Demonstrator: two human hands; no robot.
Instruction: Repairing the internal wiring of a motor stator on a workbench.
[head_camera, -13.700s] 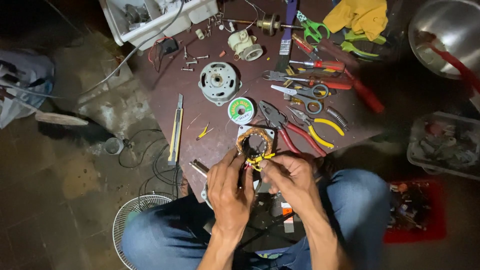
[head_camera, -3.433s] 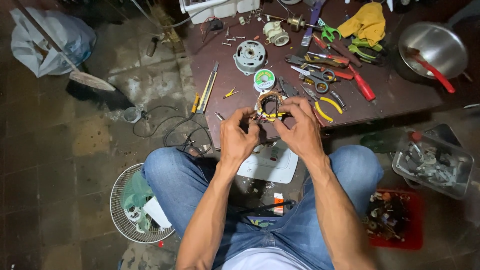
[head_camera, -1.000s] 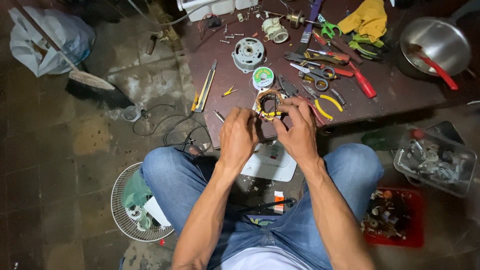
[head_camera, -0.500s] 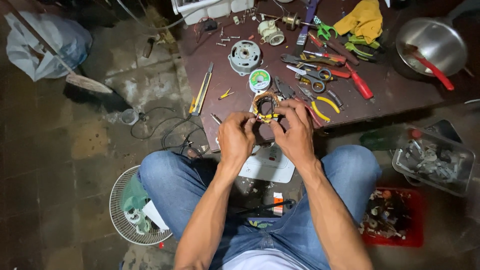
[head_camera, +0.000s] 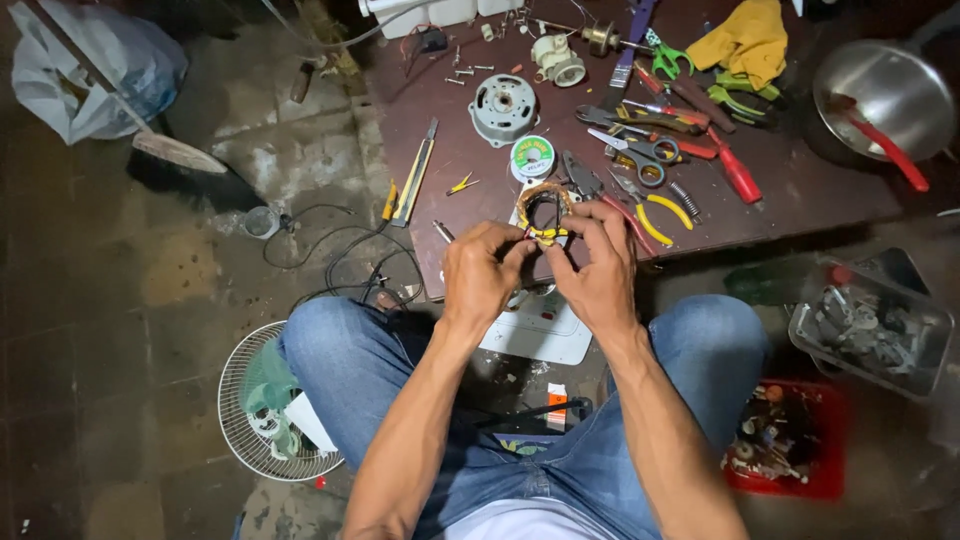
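Both of my hands meet at the front edge of a dark low table (head_camera: 800, 200). Between them is a round copper-wound motor stator (head_camera: 543, 210) with yellow sleeving on its wires. My left hand (head_camera: 480, 272) pinches its lower left side. From the right, my right hand (head_camera: 597, 268) grips the yellow-sleeved wires at the ring's bottom. Just beyond the stator lie a green solder reel (head_camera: 533, 156) and a grey round motor housing (head_camera: 502, 104).
Pliers (head_camera: 650, 208), scissors (head_camera: 640, 150), red-handled screwdrivers (head_camera: 735, 175), a utility knife (head_camera: 415, 180) and a yellow cloth (head_camera: 745, 40) litter the table. A metal bowl (head_camera: 880, 85) sits far right. A fan guard (head_camera: 265, 410), parts bins (head_camera: 870, 325) and cables surround my knees.
My hands stay on the stator throughout, with fingers shifting slightly along the yellow-sleeved wires. The view has drifted a little; nothing on the table moved.
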